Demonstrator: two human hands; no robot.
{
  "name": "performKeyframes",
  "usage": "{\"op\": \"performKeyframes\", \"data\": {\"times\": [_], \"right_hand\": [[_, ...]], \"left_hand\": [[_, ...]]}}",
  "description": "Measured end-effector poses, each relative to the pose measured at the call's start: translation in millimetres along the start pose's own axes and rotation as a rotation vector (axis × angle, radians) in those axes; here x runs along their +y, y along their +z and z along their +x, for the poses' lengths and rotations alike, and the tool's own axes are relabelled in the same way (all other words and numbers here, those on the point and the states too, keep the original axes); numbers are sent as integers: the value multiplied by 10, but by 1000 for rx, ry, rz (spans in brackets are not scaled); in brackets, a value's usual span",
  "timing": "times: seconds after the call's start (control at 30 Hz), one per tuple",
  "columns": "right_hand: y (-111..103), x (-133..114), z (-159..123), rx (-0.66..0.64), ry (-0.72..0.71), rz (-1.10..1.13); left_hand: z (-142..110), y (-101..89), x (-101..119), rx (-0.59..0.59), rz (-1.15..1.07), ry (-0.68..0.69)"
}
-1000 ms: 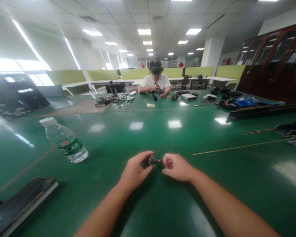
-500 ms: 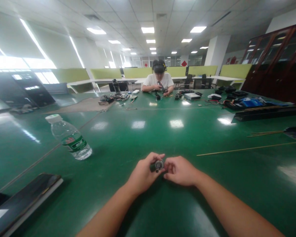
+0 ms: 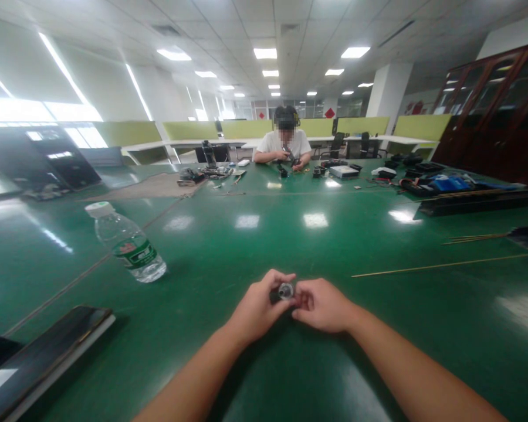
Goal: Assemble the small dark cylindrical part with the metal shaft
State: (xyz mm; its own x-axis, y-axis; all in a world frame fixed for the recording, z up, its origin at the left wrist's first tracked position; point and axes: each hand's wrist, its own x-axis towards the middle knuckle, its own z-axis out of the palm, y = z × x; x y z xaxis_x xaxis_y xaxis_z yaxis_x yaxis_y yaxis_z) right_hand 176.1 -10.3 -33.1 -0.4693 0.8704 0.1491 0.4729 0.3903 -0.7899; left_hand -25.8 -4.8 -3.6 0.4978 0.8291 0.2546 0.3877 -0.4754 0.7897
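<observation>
Small round metal-looking part [image 3: 286, 291] is sitting between left thumb and index finger, ringed end facing the wearer. Left hand [image 3: 256, 309] is holding it in a half-open, C-shaped pinch. Right hand [image 3: 323, 305] is curling its fingers just beside it, nearly closed; can't tell if they're touching the part or gripping anything. Handling guess: stiff, fairly light, not fragile, but likely to be slipping or rolling if pinched off-centre. Best hold is probably around the side wall, leaving the end face free. Green table [image 3: 229, 252] is lying under both hands. Clear bottle [image 3: 132, 249] is standing beyond and left of the left hand, dark slab [image 3: 48, 353] is lying well left of it. Thin rod [image 3: 440, 265] is lying right of the right hand, slightly beyond. Co-worker [image 3: 283, 143] is sitting well beyond both hands.
</observation>
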Motion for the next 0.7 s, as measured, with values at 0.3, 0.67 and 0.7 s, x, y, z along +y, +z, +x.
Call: {"op": "performKeyframes", "data": {"times": [0.3,0.67,0.7], "right_hand": [[-12,-15,-2,-2,-39,-41],[-27,-37,1,-25,27,-38],[-29,-43,2,-24,31,-40]], "left_hand": [[3,-23,86,-13,39,28],[-1,-49,49,64,144,28],[-3,-52,46,77,151,38]]}}
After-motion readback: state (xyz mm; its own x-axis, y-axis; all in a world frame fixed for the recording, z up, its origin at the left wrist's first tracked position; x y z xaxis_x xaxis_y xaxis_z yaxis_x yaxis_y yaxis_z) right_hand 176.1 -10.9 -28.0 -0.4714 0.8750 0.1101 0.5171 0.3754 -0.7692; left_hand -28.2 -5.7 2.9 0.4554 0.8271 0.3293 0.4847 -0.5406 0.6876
